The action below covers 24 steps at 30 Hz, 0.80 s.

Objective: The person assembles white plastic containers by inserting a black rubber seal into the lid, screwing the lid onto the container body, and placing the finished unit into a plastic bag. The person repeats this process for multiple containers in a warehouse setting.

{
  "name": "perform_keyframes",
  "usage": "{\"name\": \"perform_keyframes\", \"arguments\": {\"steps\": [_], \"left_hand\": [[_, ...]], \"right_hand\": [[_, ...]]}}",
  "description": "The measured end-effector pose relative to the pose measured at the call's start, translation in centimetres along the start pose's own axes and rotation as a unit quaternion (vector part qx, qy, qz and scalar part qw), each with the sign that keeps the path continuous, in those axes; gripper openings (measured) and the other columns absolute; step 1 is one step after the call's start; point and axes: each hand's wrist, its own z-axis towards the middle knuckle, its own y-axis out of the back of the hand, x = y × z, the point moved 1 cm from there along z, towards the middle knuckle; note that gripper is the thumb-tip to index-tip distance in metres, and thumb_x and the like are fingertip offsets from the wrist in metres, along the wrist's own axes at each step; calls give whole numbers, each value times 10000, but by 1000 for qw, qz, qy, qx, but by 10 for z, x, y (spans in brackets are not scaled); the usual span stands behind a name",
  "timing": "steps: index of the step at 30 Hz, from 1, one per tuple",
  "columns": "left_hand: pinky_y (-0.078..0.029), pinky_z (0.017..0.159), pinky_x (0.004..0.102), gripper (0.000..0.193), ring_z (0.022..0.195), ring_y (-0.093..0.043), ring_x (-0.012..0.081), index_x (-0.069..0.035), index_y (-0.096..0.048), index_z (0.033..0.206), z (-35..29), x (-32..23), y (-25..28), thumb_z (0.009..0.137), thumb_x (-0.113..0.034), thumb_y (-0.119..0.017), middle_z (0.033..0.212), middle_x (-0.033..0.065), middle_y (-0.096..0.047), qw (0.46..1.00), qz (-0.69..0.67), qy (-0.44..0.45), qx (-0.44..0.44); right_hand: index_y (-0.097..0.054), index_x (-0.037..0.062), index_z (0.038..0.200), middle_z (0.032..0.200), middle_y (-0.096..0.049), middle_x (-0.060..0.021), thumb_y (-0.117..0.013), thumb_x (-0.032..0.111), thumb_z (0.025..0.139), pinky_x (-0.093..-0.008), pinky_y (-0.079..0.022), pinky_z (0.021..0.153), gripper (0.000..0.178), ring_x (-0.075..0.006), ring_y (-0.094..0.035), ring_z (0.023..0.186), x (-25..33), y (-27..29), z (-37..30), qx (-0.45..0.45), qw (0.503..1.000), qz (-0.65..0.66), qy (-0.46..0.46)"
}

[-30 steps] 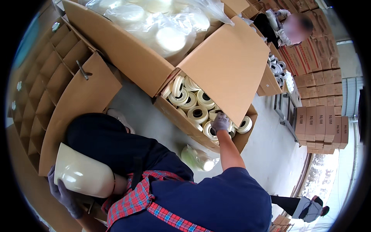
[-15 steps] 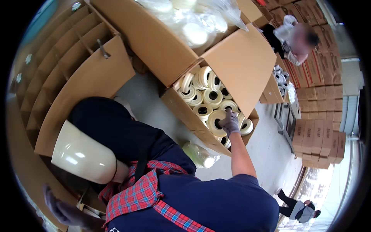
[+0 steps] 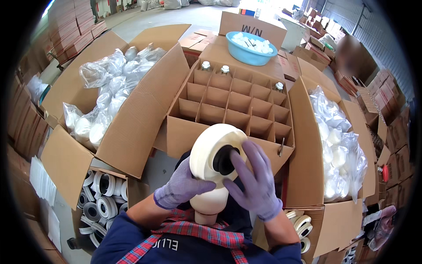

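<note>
A cream, ring-shaped cap [image 3: 203, 149] with a black centre [image 3: 224, 160] is in front of my chest. My gloved left hand [image 3: 183, 182] grips its left and lower edge. My gloved right hand [image 3: 255, 180] is on its other side, fingers spread and slightly blurred, with fingertips at the black centre and lower rim. Beneath the cap, a cream cylinder [image 3: 209, 201] with a narrower end [image 3: 205, 218] stands against my lap. The cap hides its upper part, so I cannot tell whether the two are joined.
Ahead stands a divided carton [image 3: 211, 132] with several white-topped clear bottles. Bagged white parts fill a left carton [image 3: 132, 127] and a right carton [image 3: 303, 145]. Ring parts lie in boxes low at left [image 3: 105, 207] and right [image 3: 303, 226]. A blue basin [image 3: 246, 55] holds white pieces.
My right hand has left the box of cream rings and come to the cap before my chest. My left hand, empty before, now grips the cap. The view has turned to the divided carton.
</note>
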Motion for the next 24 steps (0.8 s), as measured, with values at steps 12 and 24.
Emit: {"name": "perform_keyframes", "arguments": {"steps": [12, 24], "left_hand": [[-487, 1014, 347, 836, 1198, -592, 182, 11, -410, 1465, 25, 6, 15, 737, -91, -809, 1308, 137, -618, 976, 176, -119, -53], [-491, 992, 339, 784, 1157, -609, 174, 22, -456, 1417, 53, 2, 25, 722, -82, -804, 1264, 105, -640, 985, 147, -56, -73]], "right_hand": [[-587, 44, 1317, 1311, -573, -247, -768, 204, 830, -411, -556, 881, 544, -366, -665, 1061, -41, -33, 37, 153, 898, 242, -334], [-508, 10, 1399, 1234, -602, -301, -736, 169, 850, -404, -580, 822, 615, -413, -681, 1021, -58, -63, 31, 46, 959, 174, -220]]}}
